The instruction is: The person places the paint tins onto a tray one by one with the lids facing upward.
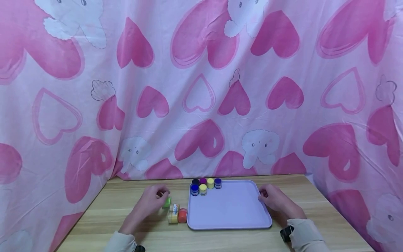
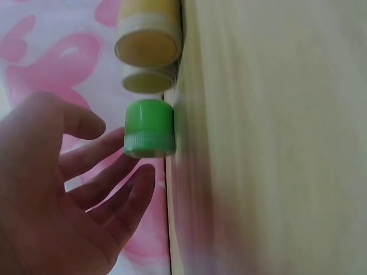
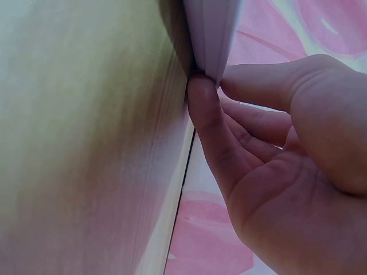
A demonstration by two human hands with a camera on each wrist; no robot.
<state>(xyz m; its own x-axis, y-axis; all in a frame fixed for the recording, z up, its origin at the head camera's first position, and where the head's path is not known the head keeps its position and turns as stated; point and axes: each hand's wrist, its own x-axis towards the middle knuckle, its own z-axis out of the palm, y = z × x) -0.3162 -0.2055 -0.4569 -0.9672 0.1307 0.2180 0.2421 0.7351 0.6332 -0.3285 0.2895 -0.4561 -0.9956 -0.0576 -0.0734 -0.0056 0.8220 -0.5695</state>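
The left hand (image 2: 63, 195) is spread, its fingertips almost at the green jar (image 2: 149, 128), which stands on the table (image 1: 104, 210) left of the tray (image 1: 230, 210). The right hand (image 3: 287, 149) pinches the tray's right rim. I think a hasty grab could knock the green jar against the yellow jar (image 1: 172, 217) and orange jar (image 1: 182, 215) nearby.

Bright, even, soft-shadowed light; both wrist views look somewhat blurred.
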